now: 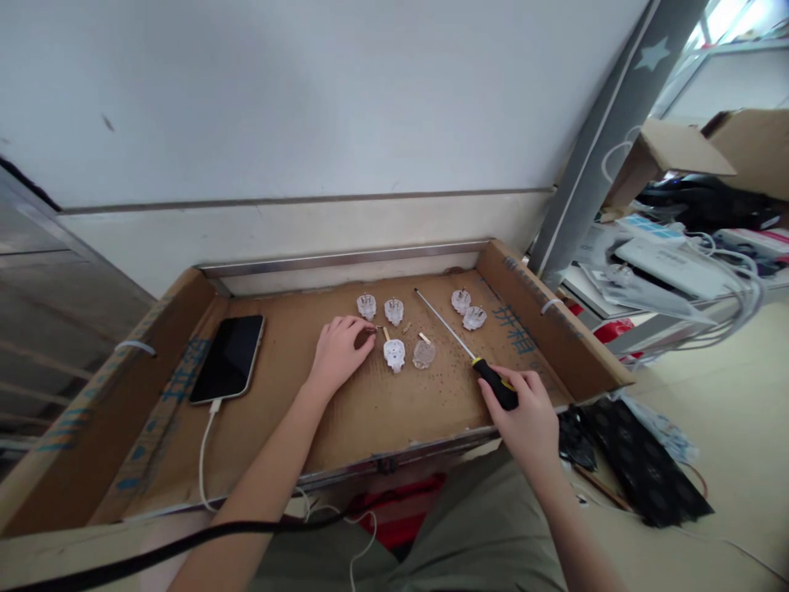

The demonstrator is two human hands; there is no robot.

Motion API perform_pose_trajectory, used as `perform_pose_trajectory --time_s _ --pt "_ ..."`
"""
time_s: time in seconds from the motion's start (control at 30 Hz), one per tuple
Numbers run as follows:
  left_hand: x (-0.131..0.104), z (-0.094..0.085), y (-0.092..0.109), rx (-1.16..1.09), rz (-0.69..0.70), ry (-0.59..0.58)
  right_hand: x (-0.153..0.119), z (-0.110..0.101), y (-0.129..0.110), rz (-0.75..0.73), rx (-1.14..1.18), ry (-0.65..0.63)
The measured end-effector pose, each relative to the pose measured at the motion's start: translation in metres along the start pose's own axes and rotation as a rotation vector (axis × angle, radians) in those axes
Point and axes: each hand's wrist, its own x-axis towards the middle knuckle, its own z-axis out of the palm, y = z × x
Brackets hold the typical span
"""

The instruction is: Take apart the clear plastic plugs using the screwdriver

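Note:
My right hand (523, 411) grips the black and yellow handle of a long screwdriver (453, 335), whose shaft lies along the cardboard with the tip pointing away from me. My left hand (342, 353) rests on the cardboard, fingers curled together at a small dark metal piece that I cannot make out. Just right of its fingertips lies a white plug piece (394, 353) with a brass strip at its top. Beside that is a clear plug cover (424, 353). Two clear plugs with pins, one a plug (366, 307) and one another plug (394, 311), sit behind.
Two more clear plugs (473, 317) lie at the right, near small dark specks. A phone (229, 359) with a white cable lies at the left. Cardboard walls (548, 316) edge the work surface. A black cable (154, 555) crosses my left forearm. Boxes and cables fill a right-hand shelf (671, 271).

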Motion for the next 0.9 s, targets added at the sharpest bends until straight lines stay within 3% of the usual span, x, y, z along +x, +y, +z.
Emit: perform_pose_trajectory --time_s 0.37,0.9 --pt "0.0107 0.0038 -0.0084 0.027 0.001 0.013 -0.0005 0.0009 0.001 -0.009 -0.007 0.01" --pt "0.0094 0.0037 -0.0055 0.08 -0.052 0.035 -0.0006 0.0015 -0.0001 0.008 -0.016 0.009"
